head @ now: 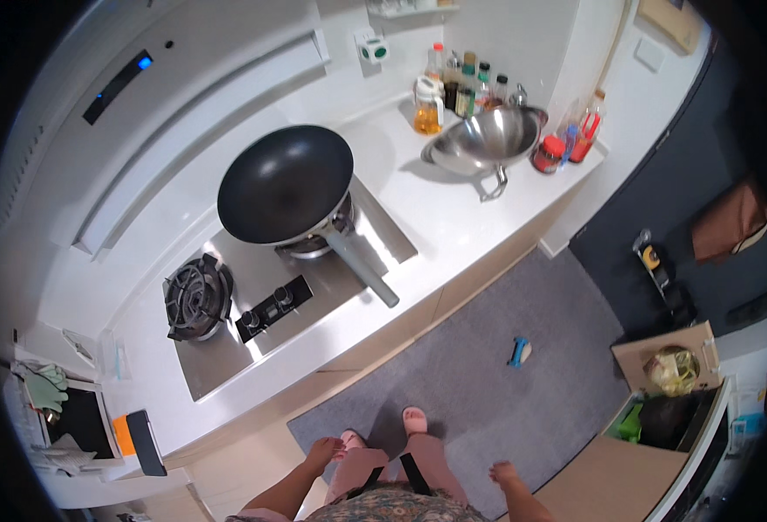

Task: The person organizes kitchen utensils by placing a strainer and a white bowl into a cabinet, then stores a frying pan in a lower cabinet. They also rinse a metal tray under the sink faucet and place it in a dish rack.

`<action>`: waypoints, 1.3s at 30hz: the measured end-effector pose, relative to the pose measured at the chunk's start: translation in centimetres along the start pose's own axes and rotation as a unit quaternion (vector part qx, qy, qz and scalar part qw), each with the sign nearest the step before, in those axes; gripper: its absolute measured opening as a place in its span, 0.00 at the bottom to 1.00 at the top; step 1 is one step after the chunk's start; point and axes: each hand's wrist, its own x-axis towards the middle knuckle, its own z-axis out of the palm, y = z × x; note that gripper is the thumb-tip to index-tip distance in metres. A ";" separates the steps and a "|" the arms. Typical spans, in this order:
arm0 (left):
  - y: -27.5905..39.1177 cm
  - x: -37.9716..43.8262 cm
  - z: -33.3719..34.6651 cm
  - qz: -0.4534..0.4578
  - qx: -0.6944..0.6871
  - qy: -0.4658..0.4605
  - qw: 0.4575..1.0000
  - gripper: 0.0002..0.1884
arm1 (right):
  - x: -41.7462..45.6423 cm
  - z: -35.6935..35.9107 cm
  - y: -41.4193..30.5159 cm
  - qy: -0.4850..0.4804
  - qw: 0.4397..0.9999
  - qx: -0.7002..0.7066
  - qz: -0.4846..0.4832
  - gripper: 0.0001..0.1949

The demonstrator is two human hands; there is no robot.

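My left hand [324, 453] hangs low beside my pink trousers, below the counter edge, its fingers loosely curled; nothing shows in it. On the other side, my right hand [503, 474] hangs over the grey mat, also with nothing visible in it. Neither touches anything on the counter. A black wok [285, 186] with a grey handle sits on the right burner of the steel gas hob [226, 372], its handle pointing over the counter's front edge. The left burner [198, 298] is bare. A stainless steel wok [488, 140] rests tilted on the counter to the right.
Behind the steel wok stand an oil jug [428, 117] and several bottles. A red-lidded jar [548, 155] is near the counter's right end. On the grey mat [461, 385] lies a small blue object [519, 352]. An open drawer [674, 417] juts out at lower right.
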 end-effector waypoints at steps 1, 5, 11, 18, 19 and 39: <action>1.1 -0.5 0.8 0.004 0.004 -0.001 1.000 0.20 | -0.5 -1.7 0.5 0.047 0.998 0.017 0.030 0.06; 3.2 -0.4 3.1 0.042 -0.019 -0.038 0.998 0.21 | -2.5 -4.8 -3.2 0.073 0.996 0.051 0.009 0.09; 8.3 0.7 6.0 0.118 -0.012 -0.077 0.990 0.18 | -11.5 3.2 -25.1 -0.047 0.939 0.110 -0.323 0.17; 15.4 -0.4 3.9 0.352 0.383 -0.001 0.854 0.20 | -30.2 15.8 -53.2 -0.189 0.844 -0.127 -0.486 0.35; 15.9 -0.3 3.3 0.382 0.441 0.003 0.812 0.21 | -31.3 17.8 -55.8 -0.191 0.837 -0.179 -0.481 0.37; 15.1 3.2 2.3 0.460 0.580 0.115 0.662 0.36 | -34.6 15.6 -43.9 -0.259 0.841 -0.027 -0.475 0.07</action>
